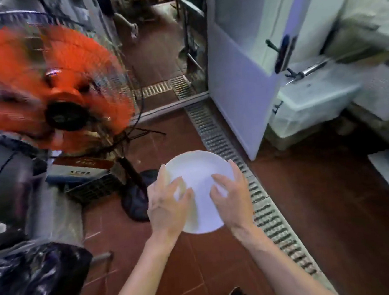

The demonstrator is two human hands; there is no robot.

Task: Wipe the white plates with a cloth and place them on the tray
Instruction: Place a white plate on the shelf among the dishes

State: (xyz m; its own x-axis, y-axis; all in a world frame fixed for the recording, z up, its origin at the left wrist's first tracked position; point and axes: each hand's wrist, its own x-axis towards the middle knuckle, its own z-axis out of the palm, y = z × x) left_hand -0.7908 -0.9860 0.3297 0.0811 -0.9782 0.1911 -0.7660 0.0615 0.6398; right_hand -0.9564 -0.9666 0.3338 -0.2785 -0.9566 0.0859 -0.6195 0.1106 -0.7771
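Both hands, left (168,207) and right (231,197), are clamping the plate (198,170) mid-frame; no cloth showing, it could be slipping onto the floor (337,205) tiles.

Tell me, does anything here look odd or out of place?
Slightly. Both hands, left hand and right hand, hold the white plate in mid-air over the red tiled floor, beside a floor drain. No cloth or tray is visible. Nothing looks spilled or broken.
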